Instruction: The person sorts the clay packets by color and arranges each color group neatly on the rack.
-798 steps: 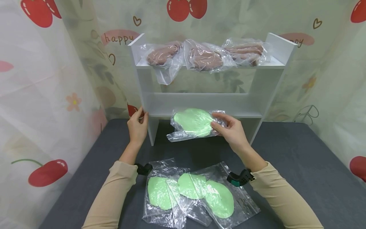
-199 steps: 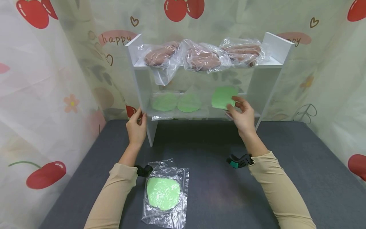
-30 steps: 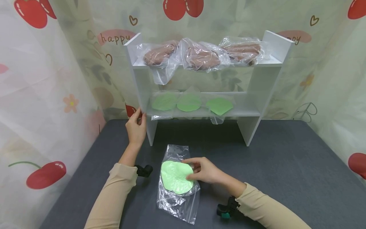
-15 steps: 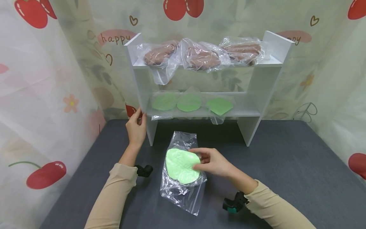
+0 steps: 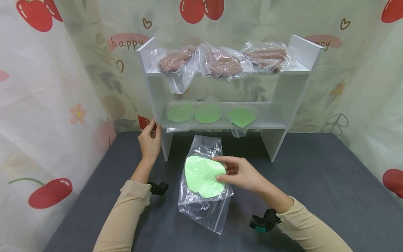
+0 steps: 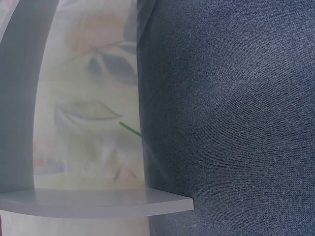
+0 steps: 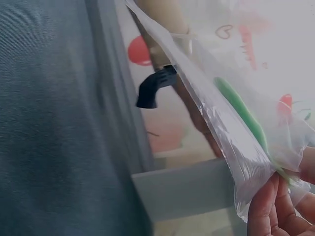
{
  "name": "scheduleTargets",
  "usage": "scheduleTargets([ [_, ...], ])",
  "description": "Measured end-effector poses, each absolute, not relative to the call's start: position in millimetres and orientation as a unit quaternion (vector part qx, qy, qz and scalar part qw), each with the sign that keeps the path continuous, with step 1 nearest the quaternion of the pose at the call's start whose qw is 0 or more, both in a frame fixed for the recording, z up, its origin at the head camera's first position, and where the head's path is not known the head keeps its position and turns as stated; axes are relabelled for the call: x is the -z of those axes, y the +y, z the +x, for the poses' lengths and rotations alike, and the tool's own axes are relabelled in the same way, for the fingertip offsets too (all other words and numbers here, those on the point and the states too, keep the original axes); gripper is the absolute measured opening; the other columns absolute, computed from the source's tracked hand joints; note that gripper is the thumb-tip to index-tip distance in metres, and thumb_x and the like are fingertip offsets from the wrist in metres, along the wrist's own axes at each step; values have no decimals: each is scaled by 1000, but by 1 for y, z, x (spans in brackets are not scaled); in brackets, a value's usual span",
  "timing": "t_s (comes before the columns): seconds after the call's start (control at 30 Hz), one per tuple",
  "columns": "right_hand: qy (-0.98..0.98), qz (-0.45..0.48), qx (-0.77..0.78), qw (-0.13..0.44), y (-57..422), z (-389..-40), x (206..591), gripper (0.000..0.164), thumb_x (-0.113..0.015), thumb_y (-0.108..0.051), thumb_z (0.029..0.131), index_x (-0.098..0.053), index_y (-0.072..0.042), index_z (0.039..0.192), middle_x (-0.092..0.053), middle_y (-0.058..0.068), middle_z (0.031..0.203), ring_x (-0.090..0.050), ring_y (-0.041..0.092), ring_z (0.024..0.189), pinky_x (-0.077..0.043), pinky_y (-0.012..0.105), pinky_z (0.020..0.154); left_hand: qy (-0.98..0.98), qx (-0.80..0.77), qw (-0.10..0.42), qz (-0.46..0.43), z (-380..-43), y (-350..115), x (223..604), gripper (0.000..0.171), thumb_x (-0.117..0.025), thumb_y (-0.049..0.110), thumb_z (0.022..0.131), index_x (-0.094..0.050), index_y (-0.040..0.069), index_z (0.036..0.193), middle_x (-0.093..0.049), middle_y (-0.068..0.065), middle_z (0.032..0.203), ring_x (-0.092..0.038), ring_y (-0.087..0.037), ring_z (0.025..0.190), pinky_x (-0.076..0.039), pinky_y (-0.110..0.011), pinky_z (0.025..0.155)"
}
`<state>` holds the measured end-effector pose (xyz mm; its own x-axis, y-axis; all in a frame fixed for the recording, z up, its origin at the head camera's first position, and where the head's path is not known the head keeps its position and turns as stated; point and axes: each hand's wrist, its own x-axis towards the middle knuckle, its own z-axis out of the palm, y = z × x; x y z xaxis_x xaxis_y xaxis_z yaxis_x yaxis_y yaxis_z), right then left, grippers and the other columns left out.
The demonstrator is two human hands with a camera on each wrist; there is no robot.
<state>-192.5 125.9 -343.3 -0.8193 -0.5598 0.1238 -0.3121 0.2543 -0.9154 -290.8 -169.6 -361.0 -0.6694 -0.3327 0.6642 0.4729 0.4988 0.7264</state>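
In the head view my right hand (image 5: pixel 244 174) pinches the right edge of a clear plastic bag (image 5: pixel 203 210) with a flat, rounded light-green piece (image 5: pixel 204 176) inside. The bag is held up over the table, in front of the shelf. From the right wrist view, thumb and fingers (image 7: pixel 266 204) nip the bag's edge, and the green piece (image 7: pixel 241 108) shows edge-on through the film. My left hand (image 5: pixel 149 141) grips the left side panel of the white shelf (image 5: pixel 277 141) between thumb and fingers. Only the panel (image 6: pixel 167 204) and table show in the left wrist view.
Three bagged green pieces (image 5: pixel 207 113) lie in a row on the middle shelf board, with bare board (image 5: pixel 272 120) to their right. Three bags of brown sausage-like pieces (image 5: pixel 223 64) rest on the top board. A dark cloth covers the table (image 5: pixel 315 182). Patterned curtains hang behind.
My right hand has carried the bagged green piece up and away from me, toward the shelf and slightly right. The left hand has stayed on the side panel. Earlier, a third bag went onto the middle board.
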Motion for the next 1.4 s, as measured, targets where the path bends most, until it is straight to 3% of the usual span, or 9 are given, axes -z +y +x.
scheduleTargets([
  [0.2,774,-286,556,100,131,-191,327,54,-70,-8,82,-51,-5,133,-62,2,87,-56,8,65,-52,23,59,-764,500,405,-44,-291,-170,361,34,-59,5,90,-60,0,123,-66,-23,109,-66,-30,94,-51,-11,72],
  [0.4,763,-290,570,90,136,-190,311,56,-69,-6,82,-49,-5,135,-65,-3,92,-61,9,70,-55,25,63,-767,500,399,-38,-290,-170,361,34,-59,5,90,-60,0,123,-66,-22,110,-66,-29,96,-55,-19,74],
  [0.63,752,-296,585,68,143,-192,297,56,-69,-2,82,-48,0,134,-66,-8,92,-64,9,75,-56,23,64,-769,504,391,-37,-288,-169,359,34,-58,5,91,-59,0,124,-65,-22,112,-65,-30,97,-53,-13,73],
  [0.9,755,-281,592,41,155,-198,287,55,-68,-3,83,-48,-1,134,-67,-7,93,-65,10,79,-56,23,66,-772,504,385,-41,-288,-169,359,35,-57,7,92,-57,1,126,-64,-22,115,-64,-29,99,-56,-41,80],
  [1.17,758,-245,604,1,170,-202,279,53,-67,-4,84,-50,-8,135,-64,-5,93,-63,10,79,-55,21,65,-771,498,395,-40,-290,-170,361,34,-57,6,91,-58,0,125,-65,-22,113,-65,-30,98,-58,-35,78],
  [1.4,736,-225,637,-39,184,-208,276,52,-65,-2,85,-51,-9,134,-62,-6,92,-61,7,79,-53,16,65,-768,500,399,-40,-291,-169,362,34,-58,6,91,-59,0,124,-65,-22,112,-65,-29,97,-57,-22,76],
])
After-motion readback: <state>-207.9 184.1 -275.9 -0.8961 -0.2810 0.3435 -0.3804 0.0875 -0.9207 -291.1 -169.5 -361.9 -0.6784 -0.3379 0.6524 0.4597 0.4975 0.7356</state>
